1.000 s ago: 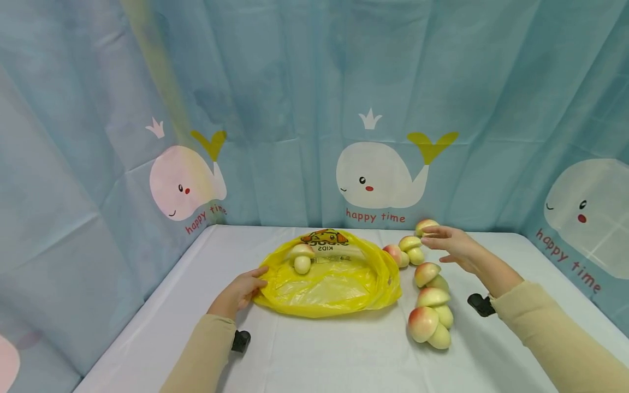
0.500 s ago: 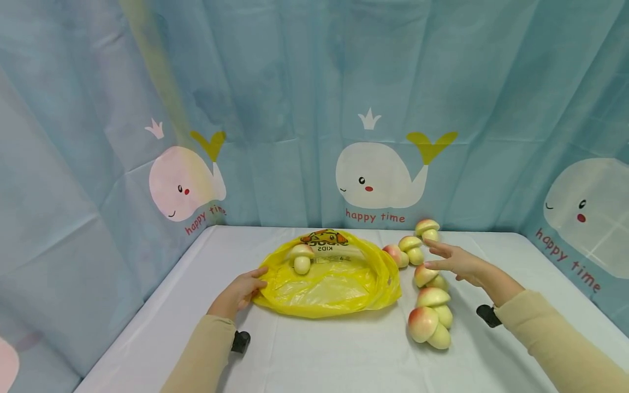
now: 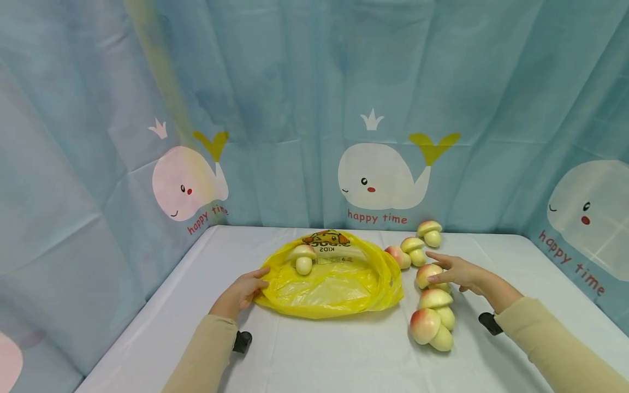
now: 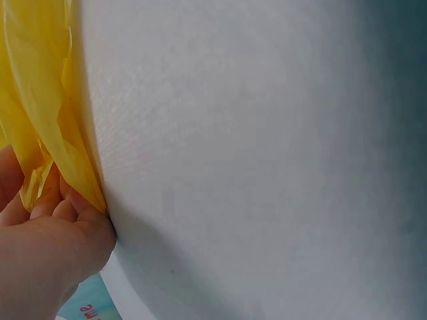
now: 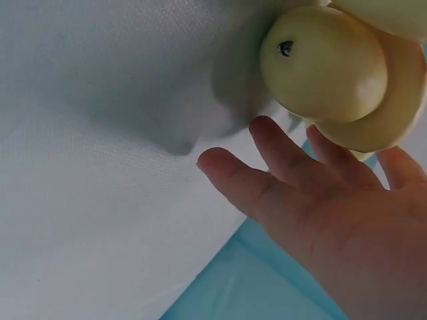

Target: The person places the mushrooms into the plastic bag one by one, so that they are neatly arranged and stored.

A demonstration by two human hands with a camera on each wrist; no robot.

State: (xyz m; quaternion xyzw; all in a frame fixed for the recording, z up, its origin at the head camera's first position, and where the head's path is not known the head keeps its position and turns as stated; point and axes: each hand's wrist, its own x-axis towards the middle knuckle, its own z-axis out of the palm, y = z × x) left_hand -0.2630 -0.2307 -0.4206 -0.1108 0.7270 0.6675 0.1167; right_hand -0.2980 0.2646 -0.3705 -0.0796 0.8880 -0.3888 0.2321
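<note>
My left hand (image 3: 241, 292) grips the left edge of a yellow plastic bag (image 3: 319, 308), which lies with its mouth spread toward me. The left wrist view shows its fingers pinching the bunched bag film (image 4: 50, 113). Inside the bag is a mushroom (image 3: 303, 259) with a pale stem and reddish cap, apparently artificial. My right hand (image 3: 462, 274) hovers with spread fingers by the far mushroom (image 3: 426, 274) of a row on the right. In the right wrist view, its fingertips are right at the rounded stem of a mushroom (image 5: 320, 67); nothing is held.
Nearer me in that row are two more mushrooms, a middle one (image 3: 434, 299) and a front one (image 3: 425, 326). Others stand behind: one (image 3: 414, 251) close to the bag and one (image 3: 431, 234) near the back edge. A white cloth (image 3: 334, 357) covers the table; a whale-print curtain (image 3: 295, 109) rises behind.
My right hand has come from the back mushroom toward me, down to the far end of the row. The left hand keeps its grip on the bag, which has stayed put.
</note>
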